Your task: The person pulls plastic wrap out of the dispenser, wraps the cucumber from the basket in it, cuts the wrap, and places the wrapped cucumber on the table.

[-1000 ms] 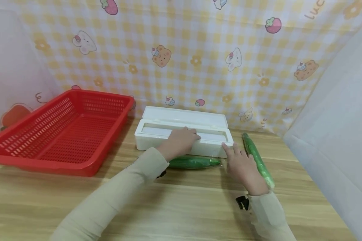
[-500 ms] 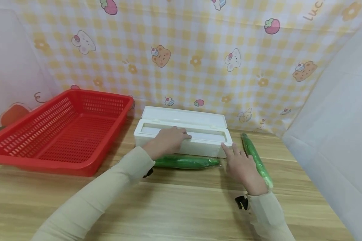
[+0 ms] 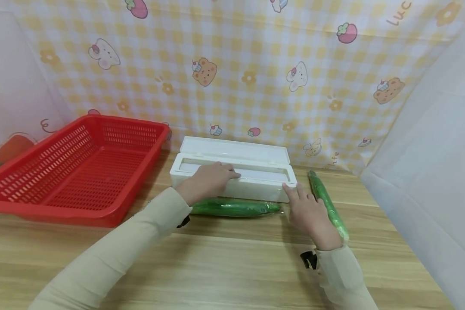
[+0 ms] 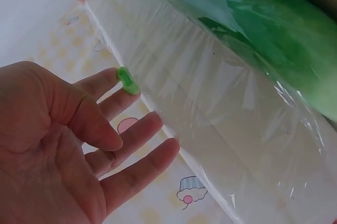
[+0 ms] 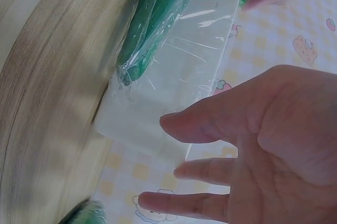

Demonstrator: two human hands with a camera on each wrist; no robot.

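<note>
A white cling film dispenser box lies with its lid raised, a pale roll inside. My left hand is over its front edge; in the left wrist view, fairly straight fingers touch a small green slide cutter on that edge. Clear film stretches from the edge down to a cucumber in front of the box, which the film covers. My right hand rests its extended fingertips on the box's right front corner. The left end of the cucumber is hidden behind my left arm.
A second cucumber, wrapped in film, lies to the right, beside my right hand. A red slotted basket stands on the left of the wooden table. A checked cloth hangs behind the box.
My left hand has moved left along the dispenser's front edge, quickly at first, then only a little. More of the near cucumber shows. My right hand stays at the box's right corner.
</note>
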